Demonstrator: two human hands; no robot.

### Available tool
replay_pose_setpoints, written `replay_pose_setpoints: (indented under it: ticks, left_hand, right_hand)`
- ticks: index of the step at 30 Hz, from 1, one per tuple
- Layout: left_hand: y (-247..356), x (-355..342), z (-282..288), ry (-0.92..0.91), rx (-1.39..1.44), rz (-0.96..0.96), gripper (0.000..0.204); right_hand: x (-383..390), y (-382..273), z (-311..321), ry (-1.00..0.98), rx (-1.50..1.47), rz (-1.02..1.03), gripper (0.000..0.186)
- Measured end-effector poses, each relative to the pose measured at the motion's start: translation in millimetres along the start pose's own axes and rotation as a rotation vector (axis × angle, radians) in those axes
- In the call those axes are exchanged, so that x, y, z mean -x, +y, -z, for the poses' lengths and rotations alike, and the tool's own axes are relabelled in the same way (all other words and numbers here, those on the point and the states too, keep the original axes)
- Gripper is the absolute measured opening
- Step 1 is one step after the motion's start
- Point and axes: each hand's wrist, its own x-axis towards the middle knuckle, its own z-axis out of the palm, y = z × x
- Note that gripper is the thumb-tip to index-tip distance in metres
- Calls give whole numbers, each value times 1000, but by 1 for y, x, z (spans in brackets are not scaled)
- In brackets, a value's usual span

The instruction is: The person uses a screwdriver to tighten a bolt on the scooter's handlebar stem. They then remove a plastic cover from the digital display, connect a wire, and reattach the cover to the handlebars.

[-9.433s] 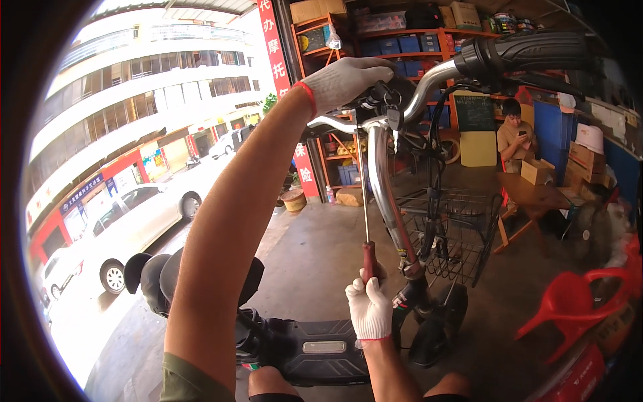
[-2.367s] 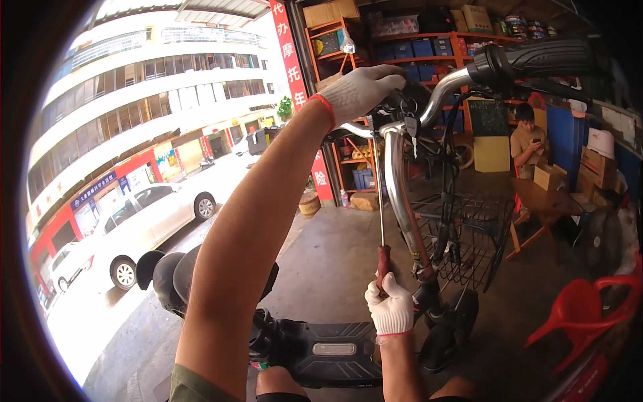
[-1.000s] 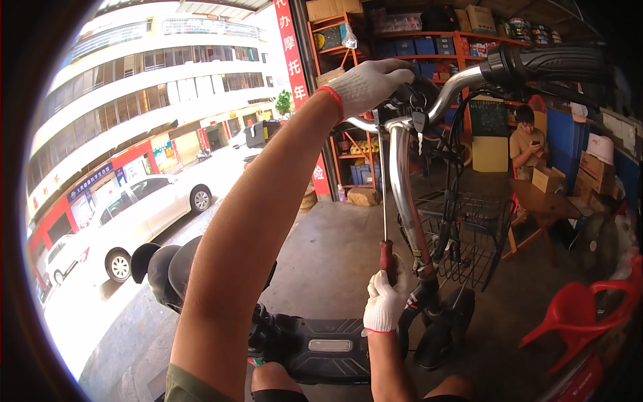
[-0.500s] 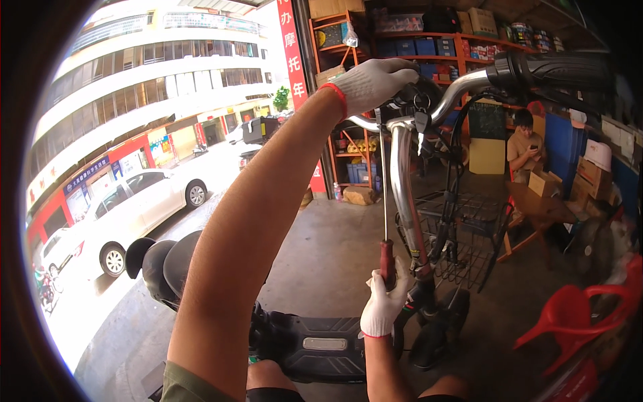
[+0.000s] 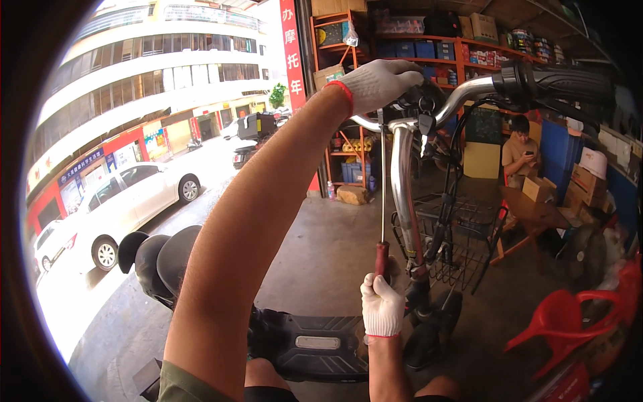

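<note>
My left hand (image 5: 385, 87), in a white glove with a red cuff, grips over the top of a black housing (image 5: 412, 104) at the centre of the chrome handlebar (image 5: 465, 95). Below it, my gloved right hand (image 5: 382, 305) is closed on the red handle of a screwdriver (image 5: 382, 254). The long, thin shaft stands upright beside the chrome stem (image 5: 402, 174), its tip at the black fitting under the bar, too small to make out. Keys (image 5: 424, 124) hang at the housing, and cables (image 5: 455, 161) run down past a wire basket (image 5: 462, 258).
The scooter's footboard (image 5: 318, 342) and seat (image 5: 171, 261) are below and left. Orange shelves (image 5: 461, 53) stand behind. A person with a phone (image 5: 519, 154) sits at a wooden table (image 5: 529, 214); red chairs (image 5: 559, 315) are at right. A white car (image 5: 134, 208) is outside.
My right hand has shifted its hold on the screwdriver, fingers higher and looser half a second ago, now folded below the handle's top. My left hand stays on the housing; the view has moved slightly.
</note>
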Motion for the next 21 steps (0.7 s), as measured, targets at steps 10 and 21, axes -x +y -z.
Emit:
replay_pose_setpoints:
  ticks: [10,21]
  left_hand:
    - [-7,-1,0,27,-61,6,59]
    - [3,7,0,24,-44,41,56]
  right_hand:
    - [47,-28,17,-9,424,424,50]
    - [30,-60,31,-47,541,485,56]
